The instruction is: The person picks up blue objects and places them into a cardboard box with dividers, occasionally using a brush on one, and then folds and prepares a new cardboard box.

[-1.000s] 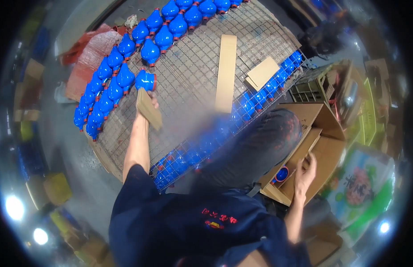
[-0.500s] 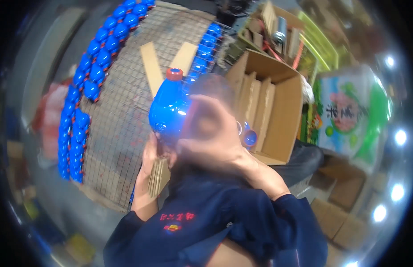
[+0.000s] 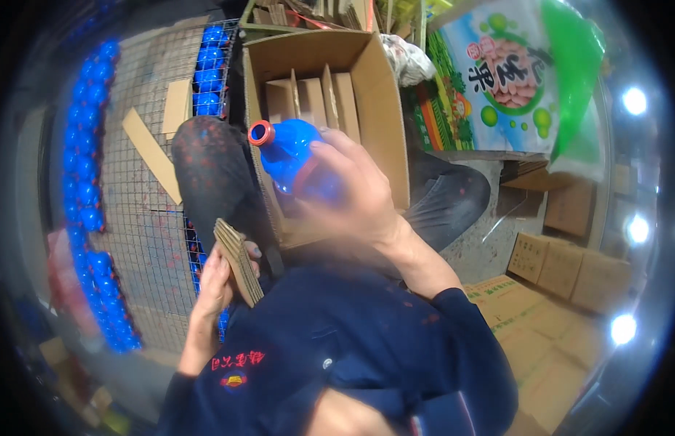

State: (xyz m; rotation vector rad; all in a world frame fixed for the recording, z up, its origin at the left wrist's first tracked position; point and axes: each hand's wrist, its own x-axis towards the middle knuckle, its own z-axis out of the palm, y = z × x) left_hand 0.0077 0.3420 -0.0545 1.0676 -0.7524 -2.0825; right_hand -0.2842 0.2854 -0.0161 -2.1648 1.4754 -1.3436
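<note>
Right hand [image 3: 359, 192] clamped around body of blue bottle [image 3: 294, 156], held above front edge of open cardboard box [image 3: 385, 109]; bottle's long axis tilted, red-rimmed open mouth pointing up-left. Left hand [image 3: 217, 280] closed on stack of corrugated cardboard strips [image 3: 239, 261], edge-on, held near the lap, well apart from right hand. Upper right: large printed bag [image 3: 512, 65], green and blue; lower right: closed brown cartons [image 3: 563, 265]; left: rows of blue bottles [image 3: 83, 182] on wire mesh rack [image 3: 145, 218].
</note>
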